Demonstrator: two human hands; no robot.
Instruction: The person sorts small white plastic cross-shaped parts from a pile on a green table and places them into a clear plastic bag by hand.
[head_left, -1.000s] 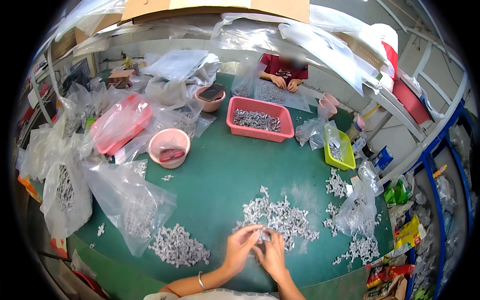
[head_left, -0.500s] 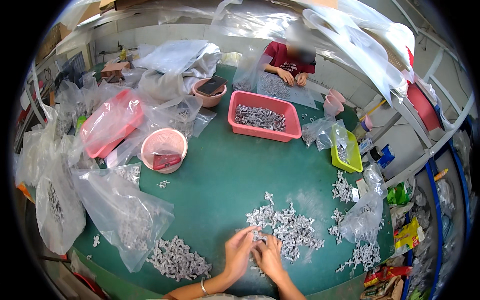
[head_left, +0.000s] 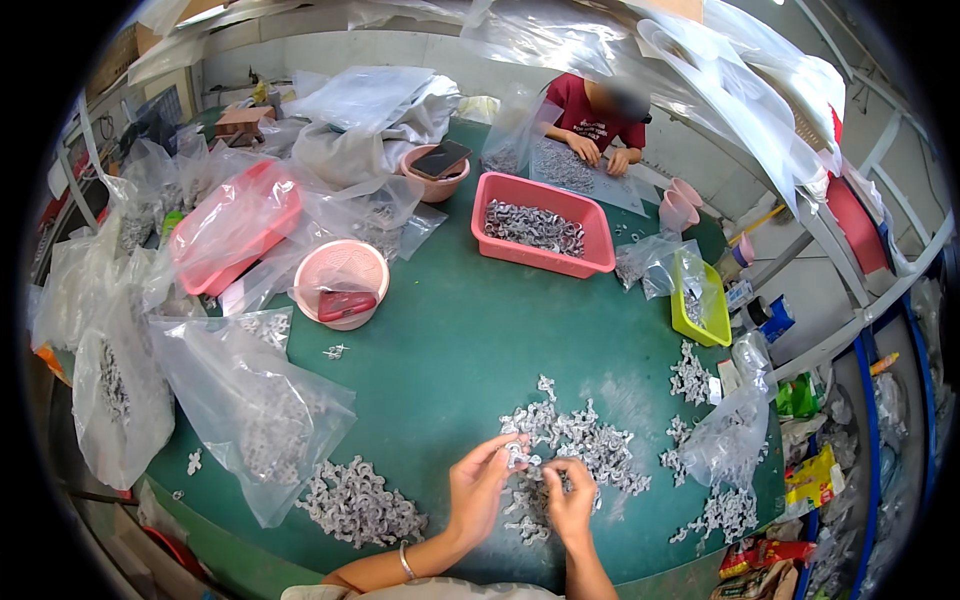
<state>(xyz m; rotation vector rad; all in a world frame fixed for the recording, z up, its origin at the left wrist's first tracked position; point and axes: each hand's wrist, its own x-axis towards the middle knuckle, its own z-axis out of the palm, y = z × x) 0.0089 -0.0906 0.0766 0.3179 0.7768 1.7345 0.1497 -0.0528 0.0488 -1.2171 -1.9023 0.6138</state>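
I see a small pale plastic piece [head_left: 516,455] pinched at the fingertips of the left hand [head_left: 478,492], lifted just above the near edge of the loose pile of grey-white parts [head_left: 560,450] on the green table [head_left: 470,350]. The right hand [head_left: 572,500] sits just beside it with fingers curled narrow around what looks like a second piece, though I cannot tell for sure what it holds, since the fingers hide it. To do this well I would keep both hands low over the pile, hold the piece by its edges so its shape stays visible, and bring the two hands together squarely, not at an angle; the parts are tiny and light, so in my judgement a loose pinch would let one drop back among the others. To the left lies a second heap of similar parts [head_left: 360,500], partly under a clear plastic bag [head_left: 255,410]. Further out stand a round pink bowl [head_left: 345,285], a pink rectangular basket [head_left: 543,236] full of grey parts, and a yellow-green tray [head_left: 697,305] at the right. More filled bags crowd the left side. Across the table another person in a red top [head_left: 598,118] works with both hands on a sheet, and metal shelving runs along the right.
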